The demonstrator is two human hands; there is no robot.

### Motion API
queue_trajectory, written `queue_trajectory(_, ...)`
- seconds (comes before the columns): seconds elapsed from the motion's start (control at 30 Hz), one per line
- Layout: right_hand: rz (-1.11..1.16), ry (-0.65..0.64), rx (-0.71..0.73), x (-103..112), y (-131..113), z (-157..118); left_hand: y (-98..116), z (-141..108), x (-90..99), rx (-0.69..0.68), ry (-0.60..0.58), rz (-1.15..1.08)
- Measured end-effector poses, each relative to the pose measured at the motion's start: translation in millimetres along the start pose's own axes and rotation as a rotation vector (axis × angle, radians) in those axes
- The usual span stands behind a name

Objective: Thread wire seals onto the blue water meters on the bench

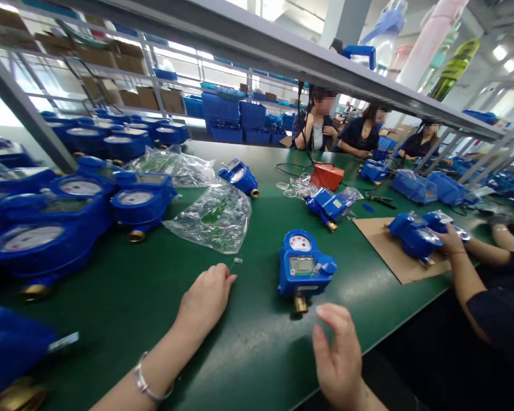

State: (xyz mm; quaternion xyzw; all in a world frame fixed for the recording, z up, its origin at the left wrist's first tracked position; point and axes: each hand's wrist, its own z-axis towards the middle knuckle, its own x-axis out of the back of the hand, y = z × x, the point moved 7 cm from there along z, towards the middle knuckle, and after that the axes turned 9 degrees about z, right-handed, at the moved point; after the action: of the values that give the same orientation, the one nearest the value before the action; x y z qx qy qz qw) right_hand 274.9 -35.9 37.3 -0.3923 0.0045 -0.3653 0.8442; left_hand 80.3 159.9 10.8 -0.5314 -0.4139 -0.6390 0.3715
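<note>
My left hand [206, 297] pinches a thin wire with a small clear tag [238, 261] at its end, which looks like a wire seal. It is held low over the green table. A blue water meter [302, 268] with a round white dial, a grey display and a brass fitting stands right of that hand. Below the brass fitting, my right hand [337, 348] is open, thumb and fingers apart, not touching the meter. Clear plastic bags [216, 220] with green bits inside lie beyond my left hand.
Several blue meters [34, 237] crowd the left side. Farther back are another meter [240, 177], one beside a red box [326, 176], and pliers [380, 200]. At right, a co-worker's hand [452, 240] touches meters on cardboard [379, 251]. A shelf beam [257, 34] crosses overhead.
</note>
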Motion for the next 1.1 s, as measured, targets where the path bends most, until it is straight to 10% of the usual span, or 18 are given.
queue_trajectory(0.33, 0.101, -0.301, 0.042, -49, -41, -2, 9, -1, 10.6, -0.1, -0.039, 0.118)
queue_trajectory(0.5, -0.044, -0.366, 0.353, -49, -64, 7, 62, -66, 26.2, -0.355, -0.396, -0.351)
queue_trajectory(0.63, 0.002, -0.402, 0.227, -50, -49, 6, 88, -87, 28.8, -0.388, -0.553, -0.539)
queue_trajectory(0.93, -0.324, -0.249, -0.021, 41, 46, -2, 108, -74, 11.5, -0.47, -0.608, -0.263)
queue_trajectory(1.1, -0.184, -0.354, -0.149, 46, 41, -7, 152, -69, 1.3, -0.511, -0.492, -0.312)
